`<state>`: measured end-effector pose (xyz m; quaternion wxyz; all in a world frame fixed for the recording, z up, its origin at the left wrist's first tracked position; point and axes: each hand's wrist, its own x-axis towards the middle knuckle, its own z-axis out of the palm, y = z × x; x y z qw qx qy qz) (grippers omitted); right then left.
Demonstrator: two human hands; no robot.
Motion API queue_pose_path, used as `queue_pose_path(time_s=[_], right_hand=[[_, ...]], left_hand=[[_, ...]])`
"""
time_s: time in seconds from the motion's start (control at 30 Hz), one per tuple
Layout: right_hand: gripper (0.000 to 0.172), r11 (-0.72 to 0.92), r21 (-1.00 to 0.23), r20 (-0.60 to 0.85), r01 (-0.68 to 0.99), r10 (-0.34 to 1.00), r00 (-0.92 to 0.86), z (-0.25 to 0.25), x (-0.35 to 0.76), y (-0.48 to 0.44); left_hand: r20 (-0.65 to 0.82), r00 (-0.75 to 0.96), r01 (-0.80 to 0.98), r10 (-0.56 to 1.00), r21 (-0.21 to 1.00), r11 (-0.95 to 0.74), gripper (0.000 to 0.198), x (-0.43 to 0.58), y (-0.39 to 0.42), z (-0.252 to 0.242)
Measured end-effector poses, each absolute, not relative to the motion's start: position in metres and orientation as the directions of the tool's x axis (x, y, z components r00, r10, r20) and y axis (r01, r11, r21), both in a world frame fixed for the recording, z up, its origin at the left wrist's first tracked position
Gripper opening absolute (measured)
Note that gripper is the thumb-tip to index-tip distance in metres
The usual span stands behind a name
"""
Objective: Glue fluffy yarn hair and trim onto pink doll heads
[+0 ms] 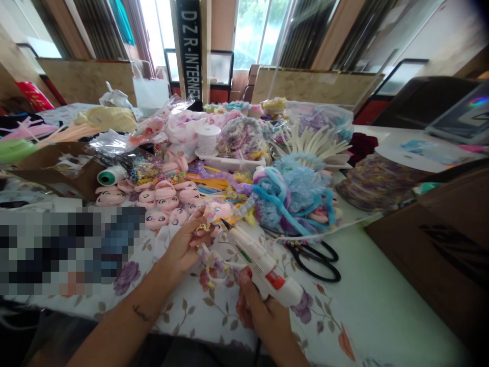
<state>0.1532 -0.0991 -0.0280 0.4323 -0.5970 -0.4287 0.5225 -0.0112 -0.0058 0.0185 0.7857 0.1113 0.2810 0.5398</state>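
My right hand point(263, 311) is wrapped round the handle of a white hot glue gun point(254, 250) with red and green parts. Its dark nozzle points up and left, right at a small pink doll head point(217, 210) with a painted eye. The fingers of my left hand point(191, 239) are closed on that doll head. Below it hangs a thin pastel trim point(212, 265) with small coloured tufts; where its upper end is fixed is hidden by my fingers. Left of and behind my left hand lie several similar pink doll heads point(168, 201).
Black-handled scissors point(319, 260) lie right of the glue gun. Fluffy blue yarn point(298, 188) and a white spool point(207, 140) are behind. A large reel of trim point(374, 178) and a cardboard box point(431, 244) stand at the right. Another open box point(57, 173) is at the left.
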Motion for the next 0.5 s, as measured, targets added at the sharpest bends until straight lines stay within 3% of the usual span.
queue_pose_path(time_s=[0.27, 0.5], right_hand=[[0.046, -0.298, -0.954, -0.296, 0.002, 0.948, 0.113, -0.0207, 0.1521, -0.0985], [0.049, -0.307, -0.952, -0.304, 0.008, 0.947, 0.105, -0.026, 0.1523, -0.0995]], left_hand=[[-0.331, 0.242, -0.844, 0.912, 0.392, 0.366, 0.022, -0.0091, -0.0067, 0.0253], [-0.292, 0.283, -0.826, 0.913, 0.409, 0.387, 0.023, -0.0114, -0.0048, 0.0191]])
